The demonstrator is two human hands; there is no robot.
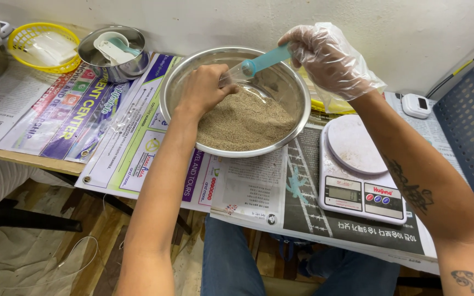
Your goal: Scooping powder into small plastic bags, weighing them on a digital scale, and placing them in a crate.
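Sitting at 10 o'clock on the bench (23, 159), yellow basket (44, 46) and small steel pot (114, 52), then left hand (204, 87) pinching a clear bag (236, 72) over the grain-filled steel bowl (236, 101) at centre, gloved right hand (330, 57) gripping teal scoop (267, 60), white scale (360, 170) at 4 o'clock.

Gloved right hand (329, 60) with teal scoop (259, 64), bare left hand (204, 87) over steel bowl (178, 82) of grain (245, 121).

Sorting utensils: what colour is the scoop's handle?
Light blue scoop handle, clearest in the head view.

Wooden table (26, 160), newspapers (259, 189), steel bowl (174, 90), scale (357, 170)
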